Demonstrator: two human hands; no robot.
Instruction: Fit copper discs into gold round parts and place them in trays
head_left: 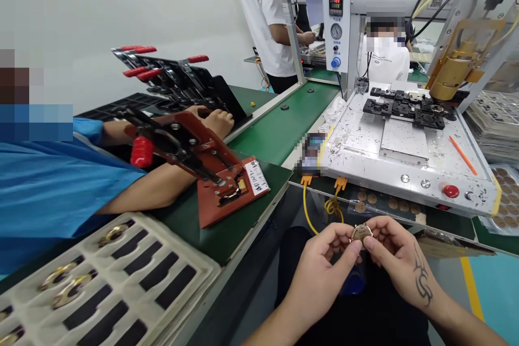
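Observation:
A small round gold-rimmed piece, which looks like a watch case, is pinched between my two hands over my lap. Its brownish flat face points up towards me. My left hand grips its left edge with thumb and fingers. On the opposite edge, the thumb and fingers of my right hand are closed too. Fine details of the piece are too small to make out.
Ahead stands a white press machine bearing black fixtures and an orange stick. Yellow cables hang below it. At left are a tray with gold parts, a brown clamp fixture and a co-worker's blue sleeve.

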